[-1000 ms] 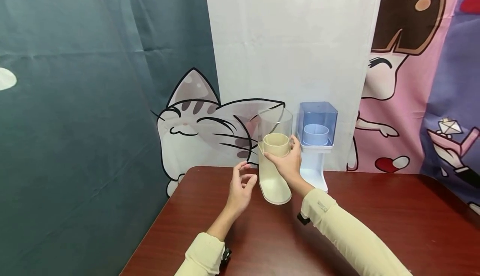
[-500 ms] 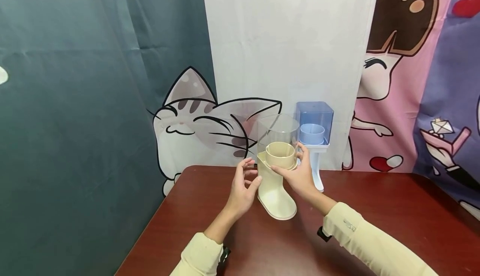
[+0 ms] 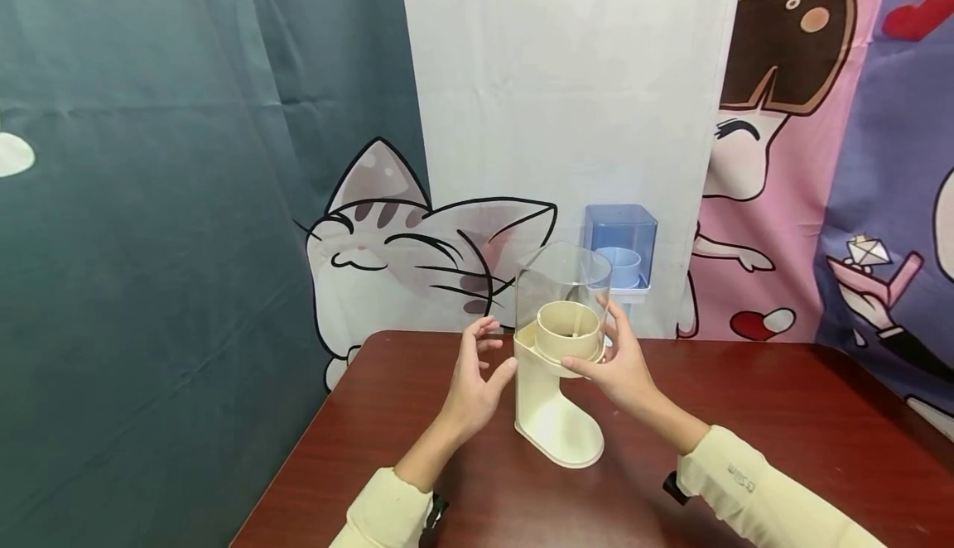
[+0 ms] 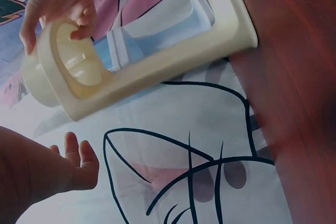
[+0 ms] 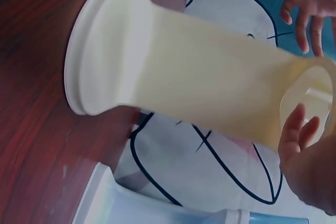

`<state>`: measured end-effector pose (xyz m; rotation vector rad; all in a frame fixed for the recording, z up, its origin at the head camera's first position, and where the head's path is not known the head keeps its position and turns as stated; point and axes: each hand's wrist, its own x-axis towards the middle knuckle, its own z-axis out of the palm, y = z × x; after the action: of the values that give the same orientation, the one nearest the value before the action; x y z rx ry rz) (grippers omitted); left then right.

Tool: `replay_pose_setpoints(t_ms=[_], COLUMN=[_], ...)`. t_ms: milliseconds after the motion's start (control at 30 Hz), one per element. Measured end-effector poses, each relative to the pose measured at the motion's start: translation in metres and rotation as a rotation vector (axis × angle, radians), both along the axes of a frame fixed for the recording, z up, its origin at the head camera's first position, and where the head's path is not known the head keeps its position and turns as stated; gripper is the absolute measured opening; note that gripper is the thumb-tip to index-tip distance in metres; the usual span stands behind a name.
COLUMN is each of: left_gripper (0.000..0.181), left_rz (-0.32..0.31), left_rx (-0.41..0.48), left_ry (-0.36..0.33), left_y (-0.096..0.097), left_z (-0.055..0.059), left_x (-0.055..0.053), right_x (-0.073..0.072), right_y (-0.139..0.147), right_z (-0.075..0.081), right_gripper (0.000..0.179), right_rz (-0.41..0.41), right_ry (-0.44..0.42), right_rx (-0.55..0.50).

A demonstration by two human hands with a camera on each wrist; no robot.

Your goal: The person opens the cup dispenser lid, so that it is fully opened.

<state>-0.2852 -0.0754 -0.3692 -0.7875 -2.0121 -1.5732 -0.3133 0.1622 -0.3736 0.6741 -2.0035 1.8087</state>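
Note:
My right hand [image 3: 622, 362] grips a cream dispenser [image 3: 540, 386] by the ring near its top, thumb in front and fingers at the far side. The dispenser stands upright, with a curved column, a rounded foot, a short cream cup [image 3: 568, 331] and a clear cover [image 3: 562, 271] above. In the right wrist view, fingertips of the right hand [image 5: 307, 163] show at the ring's opening. My left hand [image 3: 473, 382] is just left of the column, fingers spread and relaxed, holding nothing. The left wrist view shows this left hand [image 4: 47, 166] apart from the dispenser.
A similar blue dispenser [image 3: 621, 242] with a white lower part stands behind, toward the table's back edge, partly hidden by the right hand and the clear cover. The red-brown table [image 3: 693, 415] reaches a printed cloth backdrop [image 3: 477, 117] with cartoon figures.
My right hand has brought the cream dispenser nearer and slightly right, away from the blue one. The left hand has stayed beside it, its fingers spreading a little more.

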Motion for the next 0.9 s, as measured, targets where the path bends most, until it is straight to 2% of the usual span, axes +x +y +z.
replay_pose_setpoints(t_ms=[133,167,400,533,600,733,900], left_gripper=[0.061,0.061,0.065,0.069,0.072,0.078,0.085], left_rz=[-0.012,-0.015,-0.063,-0.118,-0.145,-0.212,-0.303], left_rx=[-0.02,-0.031,-0.073,-0.09,-0.115,-0.163,-0.194], left_ry=[-0.034,-0.03,-0.016,-0.003,-0.012,-0.029,-0.026], left_y=[-0.002,-0.002,-0.002,-0.004,-0.004,-0.005,-0.005], left_z=[0.002,-0.003,-0.007,-0.008,-0.008,-0.01,-0.015], left_x=[0.001,-0.003,0.005,0.005,0.004,0.003,0.001], right_x=[0.007,0.009,0.024,0.026,0.026,0.022,0.017], right_y=[0.007,0.01,0.019,0.026,0.028,0.032,0.035], right_z=[0.002,0.002,0.0,0.0,0.0,-0.001,-0.002], right_gripper=[0.101,0.101,0.101,0.1,0.099,0.092,0.088], right_rz=[0.109,0.132,0.238,0.287,0.342,0.489,0.56], right_ry=[0.046,0.049,0.056,0.1,0.116,0.102,0.075], right_rx=[-0.03,-0.031,0.027,0.049,0.035,-0.019,-0.013])
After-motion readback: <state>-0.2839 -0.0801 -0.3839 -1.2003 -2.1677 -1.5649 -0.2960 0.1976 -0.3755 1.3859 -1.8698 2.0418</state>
